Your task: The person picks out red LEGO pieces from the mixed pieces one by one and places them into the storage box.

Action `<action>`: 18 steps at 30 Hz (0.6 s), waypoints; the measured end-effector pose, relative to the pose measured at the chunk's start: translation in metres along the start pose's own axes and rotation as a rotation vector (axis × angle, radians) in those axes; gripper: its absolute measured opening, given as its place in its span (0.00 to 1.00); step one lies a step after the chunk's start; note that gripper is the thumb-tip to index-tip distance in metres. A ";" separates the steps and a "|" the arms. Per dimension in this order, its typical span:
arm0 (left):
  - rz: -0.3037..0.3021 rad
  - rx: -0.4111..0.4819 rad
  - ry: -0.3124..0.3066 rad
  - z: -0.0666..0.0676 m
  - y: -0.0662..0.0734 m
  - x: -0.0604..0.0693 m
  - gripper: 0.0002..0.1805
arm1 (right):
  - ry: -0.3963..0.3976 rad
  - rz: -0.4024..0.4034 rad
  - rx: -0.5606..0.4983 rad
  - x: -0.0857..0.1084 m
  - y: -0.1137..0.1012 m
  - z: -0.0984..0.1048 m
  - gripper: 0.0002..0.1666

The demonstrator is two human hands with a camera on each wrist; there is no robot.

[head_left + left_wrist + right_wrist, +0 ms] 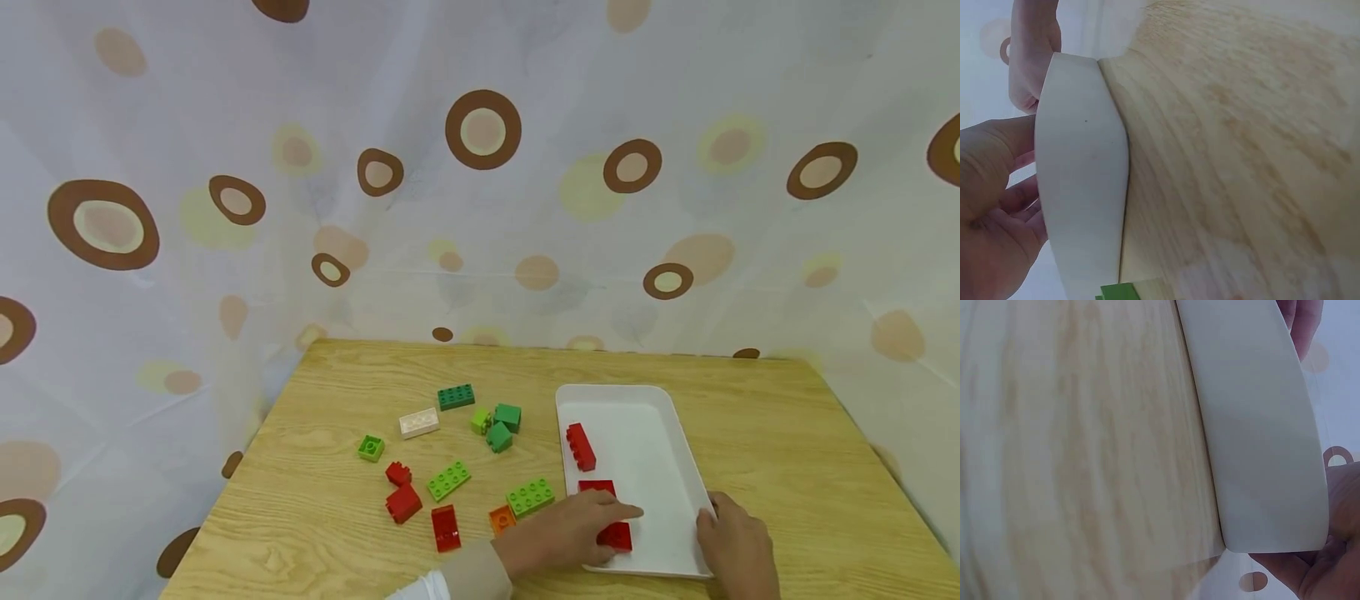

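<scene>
My left hand (573,529) reaches over the near left side of a white tray (648,450). Its thumb and fingers are about a red building brick (617,537) in the tray, with the index finger stretched past it. In the left wrist view the tray wall (1082,175) hides the fingertips of that hand (991,200). My right hand (738,542) grips the tray's near right rim, thumb on the inner side. The right wrist view shows this hand (1341,544) at the tray's corner. Another red brick (582,447) lies farther back in the tray, and a third (596,486) is partly covered by my left hand.
Left of the tray, loose bricks lie on the wooden table (322,500): light green (531,497), orange (502,520), dark green (456,397), white (419,422) and red (446,528) ones. A spotted curtain (555,208) hangs behind the table.
</scene>
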State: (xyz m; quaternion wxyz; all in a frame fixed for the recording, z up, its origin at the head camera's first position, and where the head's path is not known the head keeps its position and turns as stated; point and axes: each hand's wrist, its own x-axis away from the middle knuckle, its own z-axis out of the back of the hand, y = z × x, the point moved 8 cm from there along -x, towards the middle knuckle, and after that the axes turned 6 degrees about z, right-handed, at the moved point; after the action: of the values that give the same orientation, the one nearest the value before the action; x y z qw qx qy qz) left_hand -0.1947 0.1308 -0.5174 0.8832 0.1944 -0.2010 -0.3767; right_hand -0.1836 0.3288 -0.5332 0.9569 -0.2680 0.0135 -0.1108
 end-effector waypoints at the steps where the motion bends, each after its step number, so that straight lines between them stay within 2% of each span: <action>1: -0.004 0.009 0.008 0.002 0.000 0.000 0.32 | -0.003 -0.004 0.000 0.000 0.000 0.000 0.21; 6: -0.023 0.003 0.089 0.019 -0.003 0.005 0.27 | -0.017 -0.024 0.001 -0.001 0.001 -0.001 0.21; 13: 0.063 0.039 0.143 0.042 -0.020 0.014 0.24 | 0.000 -0.025 0.002 -0.001 -0.001 0.000 0.21; 18: 0.097 0.022 0.172 0.055 -0.032 0.023 0.21 | 0.001 -0.026 -0.004 -0.001 -0.002 0.001 0.21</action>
State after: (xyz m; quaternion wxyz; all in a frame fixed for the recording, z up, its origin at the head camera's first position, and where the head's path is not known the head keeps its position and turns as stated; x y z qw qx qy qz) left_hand -0.2267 0.0827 -0.4824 0.9121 0.2257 -0.1378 -0.3131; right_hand -0.1846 0.3276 -0.5315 0.9549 -0.2699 0.0108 -0.1235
